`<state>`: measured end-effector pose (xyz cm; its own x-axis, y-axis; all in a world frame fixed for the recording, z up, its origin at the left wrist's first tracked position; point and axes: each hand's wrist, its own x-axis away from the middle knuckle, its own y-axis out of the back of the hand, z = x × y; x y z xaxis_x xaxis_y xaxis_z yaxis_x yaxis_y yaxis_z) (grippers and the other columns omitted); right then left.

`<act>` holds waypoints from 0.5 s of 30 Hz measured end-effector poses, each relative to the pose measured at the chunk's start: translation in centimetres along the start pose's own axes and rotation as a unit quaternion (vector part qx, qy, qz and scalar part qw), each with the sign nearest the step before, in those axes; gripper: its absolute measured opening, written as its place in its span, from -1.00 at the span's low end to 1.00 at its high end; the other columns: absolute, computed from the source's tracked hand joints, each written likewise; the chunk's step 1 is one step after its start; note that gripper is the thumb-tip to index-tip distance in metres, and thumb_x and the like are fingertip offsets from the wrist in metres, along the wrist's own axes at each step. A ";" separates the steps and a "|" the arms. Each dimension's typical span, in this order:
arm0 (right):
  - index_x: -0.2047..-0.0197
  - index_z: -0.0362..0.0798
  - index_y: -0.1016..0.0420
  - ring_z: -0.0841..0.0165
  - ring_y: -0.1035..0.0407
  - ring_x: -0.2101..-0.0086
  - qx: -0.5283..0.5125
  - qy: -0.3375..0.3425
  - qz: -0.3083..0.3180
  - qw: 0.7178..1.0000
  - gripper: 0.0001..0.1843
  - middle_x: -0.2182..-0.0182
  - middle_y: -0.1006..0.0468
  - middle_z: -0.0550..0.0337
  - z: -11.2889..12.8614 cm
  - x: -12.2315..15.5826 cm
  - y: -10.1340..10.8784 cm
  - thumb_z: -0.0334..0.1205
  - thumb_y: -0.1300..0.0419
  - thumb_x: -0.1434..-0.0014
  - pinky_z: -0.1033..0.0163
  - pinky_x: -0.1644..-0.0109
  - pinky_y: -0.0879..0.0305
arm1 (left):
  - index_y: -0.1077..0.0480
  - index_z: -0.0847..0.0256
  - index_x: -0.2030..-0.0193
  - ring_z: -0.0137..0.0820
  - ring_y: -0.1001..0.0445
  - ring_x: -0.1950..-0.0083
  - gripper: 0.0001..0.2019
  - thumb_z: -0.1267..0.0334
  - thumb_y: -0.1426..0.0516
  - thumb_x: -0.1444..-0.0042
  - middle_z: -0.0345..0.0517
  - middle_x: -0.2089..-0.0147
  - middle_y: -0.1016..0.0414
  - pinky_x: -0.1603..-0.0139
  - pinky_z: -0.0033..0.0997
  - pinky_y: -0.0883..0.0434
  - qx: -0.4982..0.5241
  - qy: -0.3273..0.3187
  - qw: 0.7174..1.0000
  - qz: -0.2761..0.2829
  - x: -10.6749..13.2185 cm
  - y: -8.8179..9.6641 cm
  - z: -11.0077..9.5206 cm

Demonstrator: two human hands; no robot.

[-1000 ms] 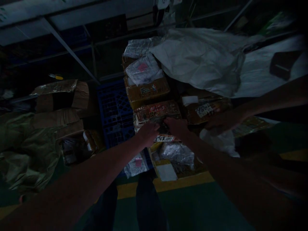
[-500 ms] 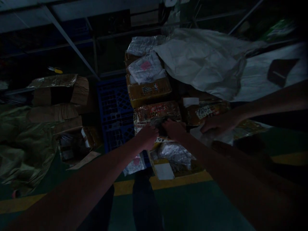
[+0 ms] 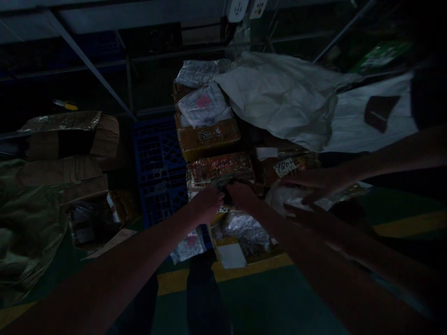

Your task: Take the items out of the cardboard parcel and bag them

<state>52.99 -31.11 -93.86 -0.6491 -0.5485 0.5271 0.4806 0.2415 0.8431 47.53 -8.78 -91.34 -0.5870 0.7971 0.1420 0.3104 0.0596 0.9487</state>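
Taped parcel touching both hands' grip.

Parcels crowd the middle: a taped brown box sits just behind both hands, with a labelled box behind that. A co-worker's hand blocks the right side over a white bag. The blue crate walls the left. Open green floor lies nearest the person.
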 end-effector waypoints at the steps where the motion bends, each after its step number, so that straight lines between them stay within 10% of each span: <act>1: -0.11 -0.18 -0.57 -0.04 -0.61 -0.13 -0.004 0.013 0.001 1.000 -0.72 -0.09 -0.72 -0.26 -0.2 0.0 -0.1 -0.40 -0.07 -0.48 -0.02 -0.27 -0.48 | -0.58 0.27 0.05 -0.05 -0.53 -0.06 -0.79 0.28 -0.33 -0.19 0.07 -0.06 -0.58 -0.16 0.18 -0.40 -0.003 -0.002 1.000 -0.004 -0.1 0.0 0.0; 15: -0.21 -0.05 -0.62 0.03 -0.74 0.02 -0.041 0.085 0.018 0.995 -0.66 -0.05 -0.80 -0.14 -1.9 -1.2 -2.7 -0.31 -0.08 -0.54 0.14 -0.01 -0.52 | -0.58 0.34 -0.05 -0.01 -0.53 -0.15 -0.72 0.35 -0.33 -0.21 0.11 -0.15 -0.59 -0.16 0.18 -0.45 -0.001 0.017 1.000 -0.008 -0.9 -0.5 -0.1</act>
<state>53.58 -32.57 -96.98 -0.5249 -0.6705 0.5243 0.5525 0.2002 0.8091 47.79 -9.62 -91.93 -0.6169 0.7752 0.1359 0.2994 0.0715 0.9514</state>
